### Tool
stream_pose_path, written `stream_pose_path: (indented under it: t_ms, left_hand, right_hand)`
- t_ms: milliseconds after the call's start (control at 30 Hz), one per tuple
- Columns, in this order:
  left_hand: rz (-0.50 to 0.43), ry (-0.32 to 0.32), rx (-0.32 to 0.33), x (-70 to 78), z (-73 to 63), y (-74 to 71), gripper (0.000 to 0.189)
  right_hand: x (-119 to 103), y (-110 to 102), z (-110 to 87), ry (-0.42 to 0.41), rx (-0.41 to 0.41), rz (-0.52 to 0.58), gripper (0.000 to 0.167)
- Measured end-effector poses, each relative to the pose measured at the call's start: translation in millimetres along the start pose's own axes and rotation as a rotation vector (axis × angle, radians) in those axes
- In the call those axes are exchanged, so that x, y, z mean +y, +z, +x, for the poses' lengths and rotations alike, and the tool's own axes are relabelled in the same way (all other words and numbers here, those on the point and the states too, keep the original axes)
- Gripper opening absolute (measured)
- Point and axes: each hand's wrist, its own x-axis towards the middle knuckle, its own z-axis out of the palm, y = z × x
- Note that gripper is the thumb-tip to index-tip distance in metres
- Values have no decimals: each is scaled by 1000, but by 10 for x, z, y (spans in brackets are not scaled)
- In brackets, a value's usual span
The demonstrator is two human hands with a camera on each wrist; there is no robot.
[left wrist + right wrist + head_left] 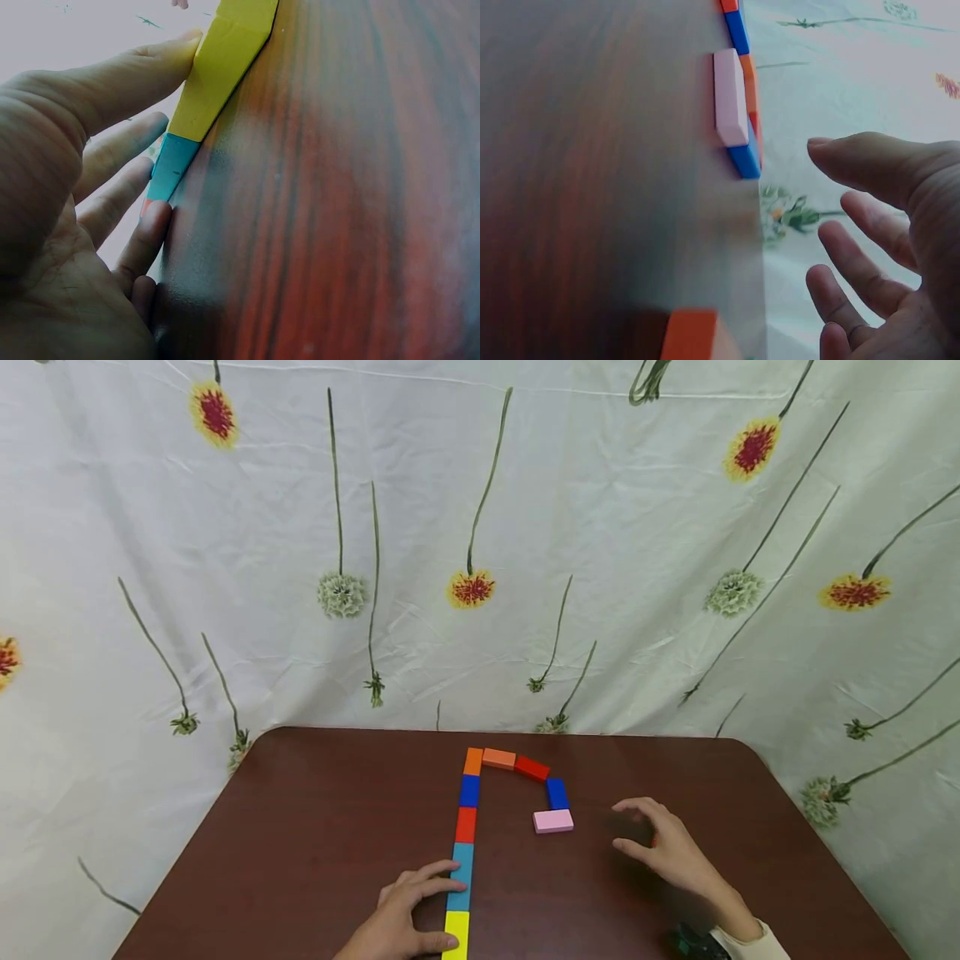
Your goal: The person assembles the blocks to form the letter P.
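Note:
Wooden-looking blocks lie end to end in a line: yellow (pixel 459 928), light blue (pixel 460 900), red (pixel 466 825), blue (pixel 469 791) and orange (pixel 473 761). My left hand (pixel 397 914) rests along the line's left side, thumb touching the yellow block and fingertips on the light blue stretch. From the far end the row bends right through a pale orange block (pixel 498 758), another red block (pixel 532 767) and another blue block (pixel 557 794), to a pink block (pixel 553 822). Right of the pink block, my right hand (pixel 675 852) hovers with relaxed fingers, holding nothing.
An orange-red block (pixel 690 334) sits on the brown table (pixel 337 810) near my right hand, mostly hidden behind it in the head view. Behind the table's far edge hangs a white flowered cloth (pixel 420 527). A dark device (pixel 699 942) is on my right wrist.

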Motion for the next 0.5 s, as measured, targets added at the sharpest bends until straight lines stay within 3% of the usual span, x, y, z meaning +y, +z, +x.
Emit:
stream_pose_path:
  t_ms: [333,500]
  left_hand:
    - [-7,-5,-10,10,11,-18,51]
    - [-11,-19,-17,13,12,-11,51]
  right_hand:
    - [124,-57,-258,268,91,14,44]
    - [155,-20,-334,346,129,-22,46]
